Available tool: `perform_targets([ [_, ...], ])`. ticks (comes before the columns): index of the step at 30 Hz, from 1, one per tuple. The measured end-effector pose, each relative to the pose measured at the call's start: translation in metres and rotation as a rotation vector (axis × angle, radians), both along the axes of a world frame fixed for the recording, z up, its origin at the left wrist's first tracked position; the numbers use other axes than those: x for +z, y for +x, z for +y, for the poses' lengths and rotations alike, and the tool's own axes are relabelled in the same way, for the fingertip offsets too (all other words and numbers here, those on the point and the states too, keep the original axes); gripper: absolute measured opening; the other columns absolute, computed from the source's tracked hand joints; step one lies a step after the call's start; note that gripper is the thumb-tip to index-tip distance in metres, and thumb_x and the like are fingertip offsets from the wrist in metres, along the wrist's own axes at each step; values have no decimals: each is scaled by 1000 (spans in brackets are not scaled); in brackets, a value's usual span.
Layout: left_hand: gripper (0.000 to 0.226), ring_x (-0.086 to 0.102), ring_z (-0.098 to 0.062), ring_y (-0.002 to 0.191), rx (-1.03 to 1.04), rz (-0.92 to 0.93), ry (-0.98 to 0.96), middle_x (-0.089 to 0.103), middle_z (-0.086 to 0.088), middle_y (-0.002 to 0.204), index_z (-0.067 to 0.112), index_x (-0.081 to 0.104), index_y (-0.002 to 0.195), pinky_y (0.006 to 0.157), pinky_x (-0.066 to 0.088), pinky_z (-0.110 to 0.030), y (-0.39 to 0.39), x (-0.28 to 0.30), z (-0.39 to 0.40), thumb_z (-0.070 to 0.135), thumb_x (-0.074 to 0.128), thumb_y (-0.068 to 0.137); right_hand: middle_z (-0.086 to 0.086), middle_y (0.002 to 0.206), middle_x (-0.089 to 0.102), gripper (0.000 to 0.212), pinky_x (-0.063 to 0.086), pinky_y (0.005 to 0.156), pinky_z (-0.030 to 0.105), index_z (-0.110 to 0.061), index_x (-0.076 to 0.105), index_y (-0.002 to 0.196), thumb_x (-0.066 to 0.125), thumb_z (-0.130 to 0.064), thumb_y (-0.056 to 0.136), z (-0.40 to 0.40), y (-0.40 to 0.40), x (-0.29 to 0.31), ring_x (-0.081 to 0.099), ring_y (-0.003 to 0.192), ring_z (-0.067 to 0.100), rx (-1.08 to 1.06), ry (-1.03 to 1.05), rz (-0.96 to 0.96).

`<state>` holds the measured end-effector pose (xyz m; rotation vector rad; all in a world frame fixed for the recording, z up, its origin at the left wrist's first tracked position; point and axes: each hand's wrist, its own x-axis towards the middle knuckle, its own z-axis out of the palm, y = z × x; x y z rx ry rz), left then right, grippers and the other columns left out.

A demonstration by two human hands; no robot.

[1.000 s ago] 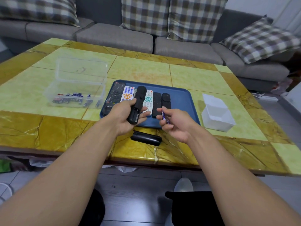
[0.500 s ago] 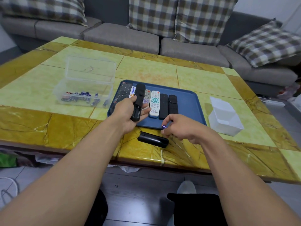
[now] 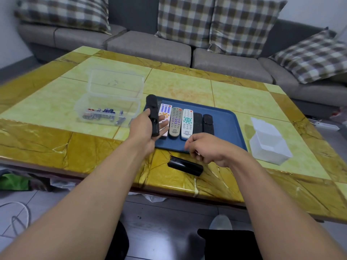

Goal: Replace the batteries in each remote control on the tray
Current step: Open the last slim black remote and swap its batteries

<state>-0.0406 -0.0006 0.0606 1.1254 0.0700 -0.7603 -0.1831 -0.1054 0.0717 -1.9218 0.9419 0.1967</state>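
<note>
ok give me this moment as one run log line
left hand: holds black remote above tray | right hand: curled, small item in its grip, unclear | battery cover: on table

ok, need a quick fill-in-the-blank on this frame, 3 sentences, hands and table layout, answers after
1. The left hand grips a ____ remote above the tray.
2. The clear box holding batteries sits to the ____ of the tray.
3. The black battery cover lies on the ____, near the right hand.

Missing words: black; left; table
</note>
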Motion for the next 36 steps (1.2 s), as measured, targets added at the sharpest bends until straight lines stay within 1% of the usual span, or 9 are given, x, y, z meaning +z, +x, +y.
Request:
perform_targets([
  [4,36,74,-30,89,137,-32,-47,76,-14,96,6,66,107,56,57,-29,12,7,9,33,42,107,9,77,55,11,27,44,24,-14,56,85,49,-9,92,9,23,5,43,57,16,45,3,-31],
  [7,30,70,-23,75,307,-23,-119,73,-9,87,11,61,92,71,60,-33,31,12,23,29,43,106,10,81,61,17,37,49,24,-11,62,85,51,-1,95,17,55,17,51,62,17,119,24,-81],
  [12,26,68,-19,67,569,20,-124,70,-8,89,12,61,95,65,59,-28,67,7,45,28,43,105,13,94,63,20,51,54,21,-5,66,110,54,4,97,23,139,48,64,68,17,205,-63,-176],
  [16,32,66,-20,65,661,63,-173,70,-10,89,4,64,101,64,58,-30,83,8,54,28,44,104,7,83,58,15,60,61,27,-4,68,105,63,3,93,31,213,46,66,61,21,224,-212,-245],
  [19,32,67,-19,64,703,54,-188,71,-9,87,6,64,94,62,56,-28,89,9,59,28,43,104,-2,78,63,23,60,81,36,-4,71,109,74,-3,87,41,249,31,70,72,17,384,-436,-128],
  [24,32,67,-20,65,724,61,-198,70,-7,81,11,61,82,61,57,-27,95,14,67,25,42,105,9,111,70,25,57,87,35,-7,70,113,64,-7,89,45,273,-7,68,99,25,488,-705,93],
  [27,32,67,-20,65,713,58,-195,71,-7,82,11,61,83,63,58,-27,93,16,67,25,43,105,4,93,63,12,53,69,28,-11,66,88,55,-9,93,49,275,-11,61,88,26,503,-835,162],
  [29,32,66,-19,65,697,44,-192,71,-7,81,11,62,83,65,58,-30,92,17,65,25,43,105,3,72,45,28,39,55,26,-14,46,68,56,-10,93,52,273,-8,48,69,23,533,-891,188],
  [36,30,69,-19,66,646,42,-163,74,-7,85,7,65,101,65,61,-30,88,14,63,26,43,104,2,68,40,34,35,53,24,-10,43,64,50,-10,97,62,264,4,37,56,15,482,-883,191],
])
